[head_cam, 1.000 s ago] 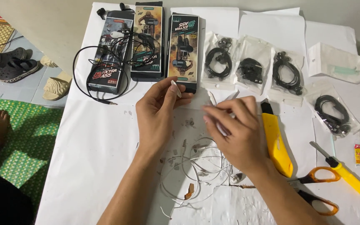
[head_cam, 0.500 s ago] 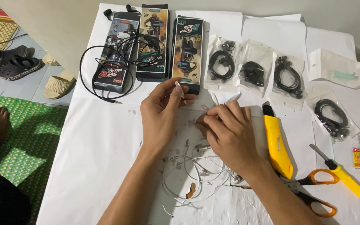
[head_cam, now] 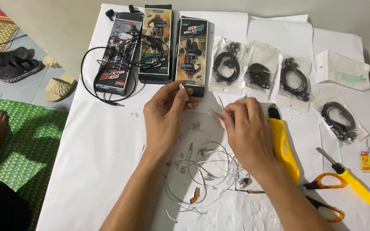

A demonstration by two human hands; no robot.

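Over a white counter (head_cam: 108,149), the left hand (head_cam: 165,117) now pinches a small white earphone piece (head_cam: 183,91), lifted higher than a moment ago. The right hand (head_cam: 247,128), fingers closed, pinches a thin pale piece; loose white cable (head_cam: 202,171) lies beneath.

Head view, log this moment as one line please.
left hand: pinches small white piece | right hand: pinches thin wire end | white earphone cable: coiled below hands | yellow cutter: beside right hand
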